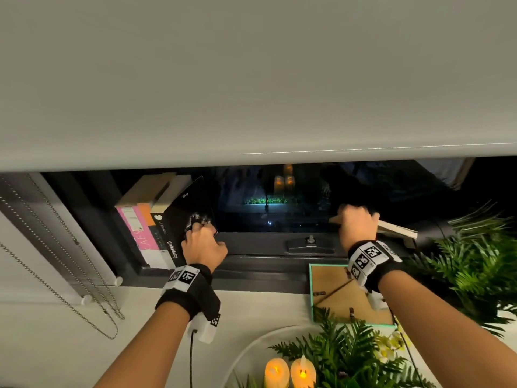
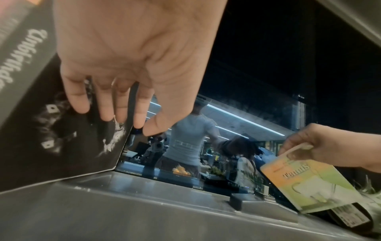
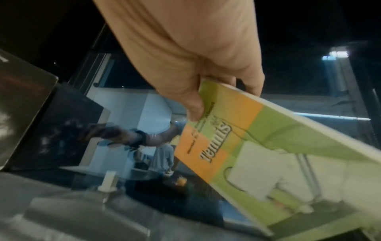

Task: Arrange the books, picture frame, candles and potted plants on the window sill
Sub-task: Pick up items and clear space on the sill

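Note:
A black book (image 1: 179, 217) leans at the right end of a row of upright books (image 1: 140, 219) on the dark window ledge (image 1: 251, 264). My left hand (image 1: 202, 242) presses straight fingers (image 2: 121, 106) flat against the black book's cover (image 2: 62, 138). About a hand's width to the right, my right hand (image 1: 356, 224) pinches the top edge of a green and orange "Tennis" book (image 3: 268, 146), thumb on the cover. This Tennis book (image 1: 397, 229) is tilted, its low end towards the right. A picture frame (image 1: 344, 295) lies back-up on the white sill. Two lit candles (image 1: 291, 373) and a fern (image 1: 349, 357) are near me.
A lowered roller blind (image 1: 251, 79) covers the window's upper part, with its bead chain (image 1: 56, 275) hanging at the left. A window latch (image 1: 310, 243) sits on the ledge between my hands. A second leafy plant (image 1: 475, 261) and a dark pot (image 2: 350, 216) stand at the right.

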Motion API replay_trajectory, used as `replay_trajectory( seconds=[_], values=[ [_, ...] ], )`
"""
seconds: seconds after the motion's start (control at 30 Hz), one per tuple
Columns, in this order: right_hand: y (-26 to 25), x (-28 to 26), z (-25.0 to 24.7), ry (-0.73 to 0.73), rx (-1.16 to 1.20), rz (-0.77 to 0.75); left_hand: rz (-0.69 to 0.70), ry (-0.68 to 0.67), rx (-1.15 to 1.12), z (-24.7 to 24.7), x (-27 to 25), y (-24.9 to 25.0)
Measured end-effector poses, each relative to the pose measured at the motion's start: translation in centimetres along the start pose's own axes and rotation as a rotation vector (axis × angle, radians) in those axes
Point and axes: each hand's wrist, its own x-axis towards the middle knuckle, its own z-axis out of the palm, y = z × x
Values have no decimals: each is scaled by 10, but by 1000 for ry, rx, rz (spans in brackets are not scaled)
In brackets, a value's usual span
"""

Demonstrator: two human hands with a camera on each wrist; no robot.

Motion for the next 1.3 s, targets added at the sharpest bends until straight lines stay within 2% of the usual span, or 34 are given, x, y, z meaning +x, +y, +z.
replay_trajectory(
  seconds=[0.17, 0.27, 0.37, 0.5, 0.6, 0.77, 0.83, 0.9, 1.0, 1.1, 1.17, 1.23, 1.3],
  values=[
    [-4, 3, -15, 260, 164, -60, 26, 2, -40, -3, -3, -6],
    [-10, -2, -23, 303, 274, -130, 24, -21, -32, -2, -5, -10],
    [-22, -8, -27, 328, 602, -162, 19, -21, -42, -4, -6, -11],
    [-40, -20, -36, 237, 992, -100, 79, -47, -116, -6, -10, -6],
    [-55, -28, -36, 144, 1076, -129, 206, -87, -229, -3, -14, 0],
    [-77, -30, -22, -25, 1240, -135, 299, -283, -526, -4, -16, 9],
    [-84, -29, -22, -32, 1285, -117, 325, -262, -575, -4, -14, 7],
    [-90, -27, -22, -54, 1272, -108, 315, -224, -594, -6, -11, 2],
    [-98, -23, -13, -59, 1068, -155, 296, -139, -574, -16, -8, -10],
    [-112, -32, -4, -5, 730, -320, 283, -48, -454, -29, -8, -17],
    [-129, -44, 2, -91, 554, -416, 287, 28, -321, -36, -9, -16],
    [-144, -55, 11, -238, 546, -435, 300, 83, -277, -42, -12, -14],
    [-157, -60, 24, -277, 657, -342, 317, 125, -296, -46, -13, -15]
  ],
)
